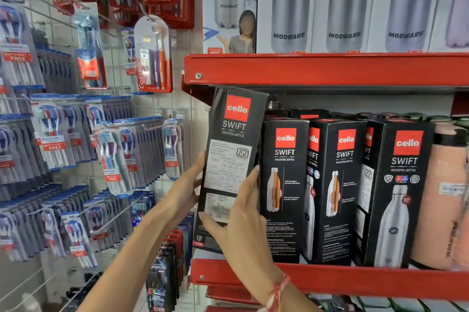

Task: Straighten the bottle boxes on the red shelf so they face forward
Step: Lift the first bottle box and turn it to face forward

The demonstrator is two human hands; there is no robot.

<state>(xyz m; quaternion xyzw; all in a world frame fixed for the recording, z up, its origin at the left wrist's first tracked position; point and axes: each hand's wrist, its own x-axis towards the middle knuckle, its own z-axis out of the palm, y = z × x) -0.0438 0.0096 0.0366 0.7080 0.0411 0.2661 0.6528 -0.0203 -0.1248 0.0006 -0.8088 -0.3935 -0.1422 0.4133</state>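
Note:
A tall black Cello Swift bottle box [231, 154] is lifted and tilted at the left end of the red shelf [355, 280], its label side with printed text facing me. My left hand [186, 189] grips its left edge. My right hand [241, 212] holds its lower right front. Three more black Cello boxes stand on the shelf to the right: one [284, 184] facing forward, the second [338, 184] and third [398, 189] turned at an angle so a side panel shows.
A peach bottle [441, 205] stands at the shelf's right end. The upper red shelf [330, 69] carries Modware bottle boxes [286, 4]. Left of the shelf, a wire grid wall holds hanging toothbrush packs [154, 55] on hooks.

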